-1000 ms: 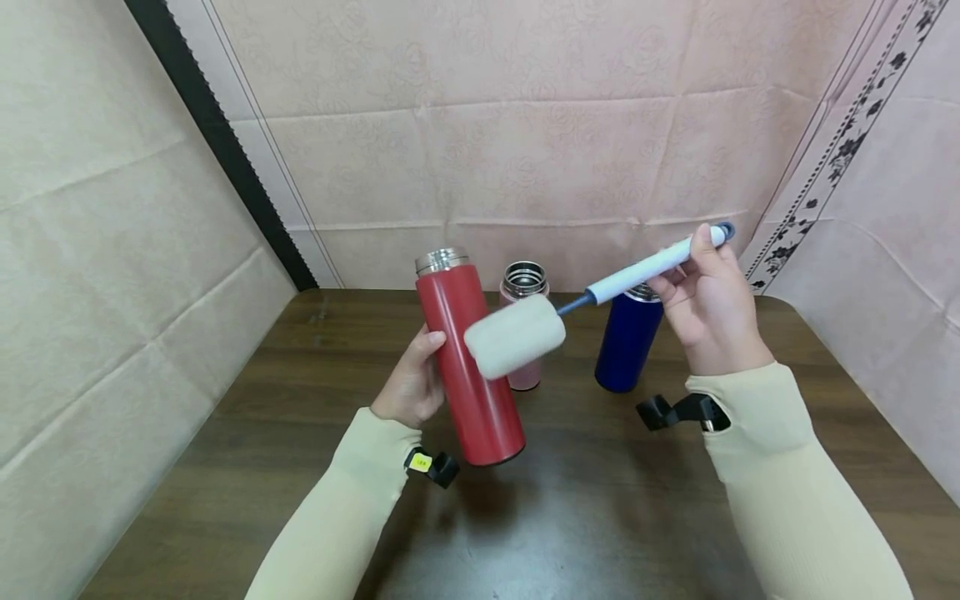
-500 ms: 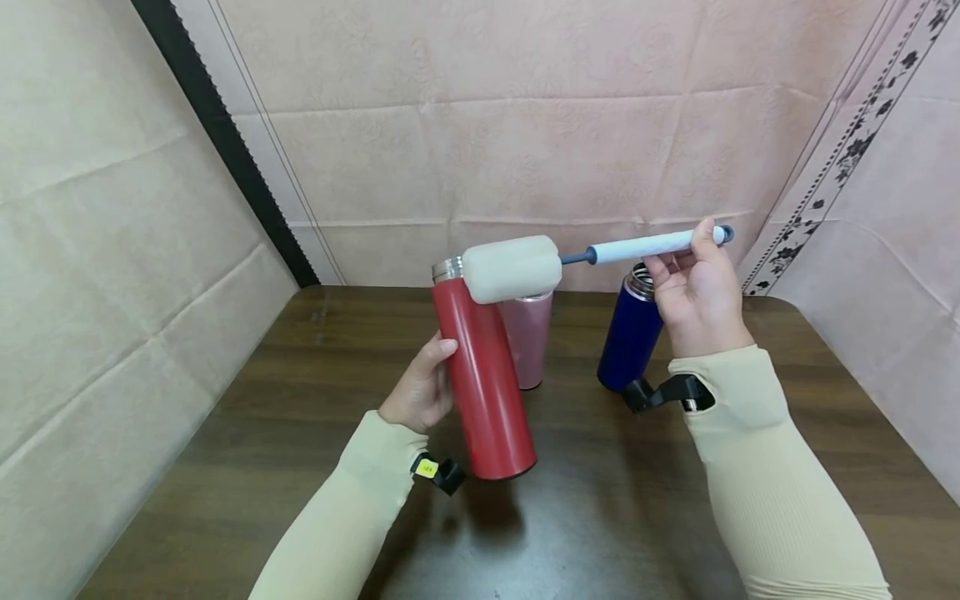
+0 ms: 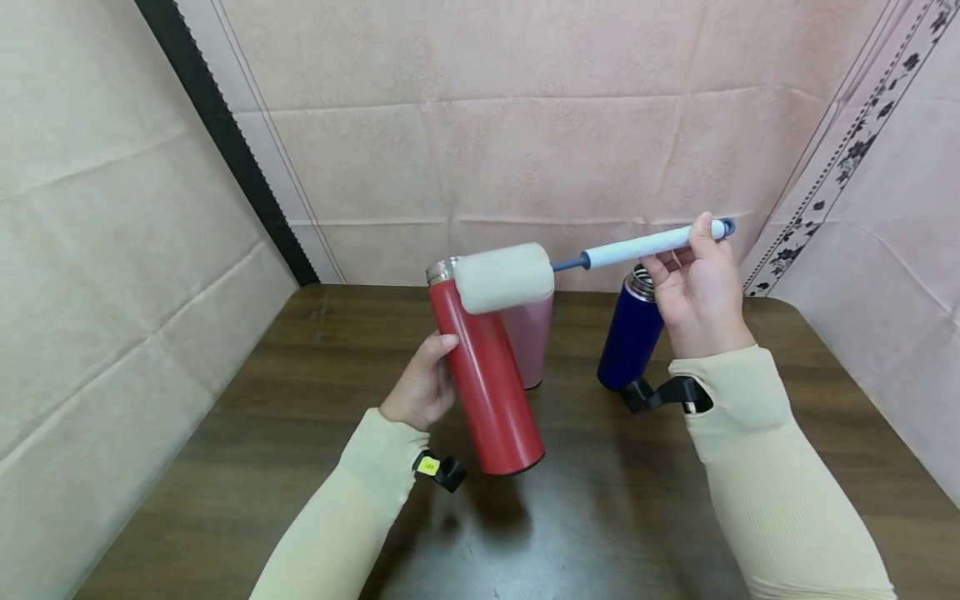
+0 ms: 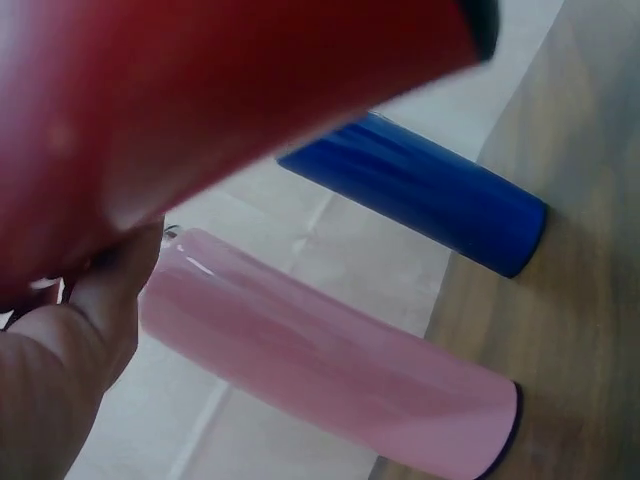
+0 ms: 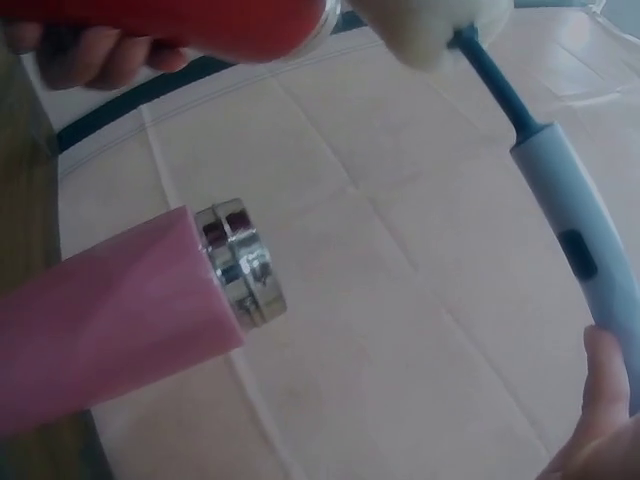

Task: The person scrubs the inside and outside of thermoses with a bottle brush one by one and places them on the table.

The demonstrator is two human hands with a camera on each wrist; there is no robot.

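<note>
In the head view my left hand (image 3: 422, 385) grips a red thermos bottle (image 3: 491, 392) round its side and holds it tilted, its steel mouth up and to the left. My right hand (image 3: 702, 302) pinches a sponge bottle brush (image 3: 637, 247) near the end of its light blue handle. The brush's white sponge head (image 3: 504, 278) appears in front of the red bottle's upper part, beside the mouth. Whether sponge and bottle touch, I cannot tell. Seen from the right wrist, the sponge is partly cut off at the top, next to the red bottle (image 5: 250, 25).
A pink bottle (image 3: 531, 342) stands behind the red one, its top hidden by the sponge. To the right is a blue bottle (image 3: 628, 342) with an uncapped steel neck, close to my right hand. A patterned cloth (image 3: 555, 167) hangs behind the wooden table (image 3: 300, 467).
The sponge head has risen from the red bottle's middle to beside its mouth, and the brush lies nearer level. The red bottle has shifted slightly right. The right forearm moved a little left.
</note>
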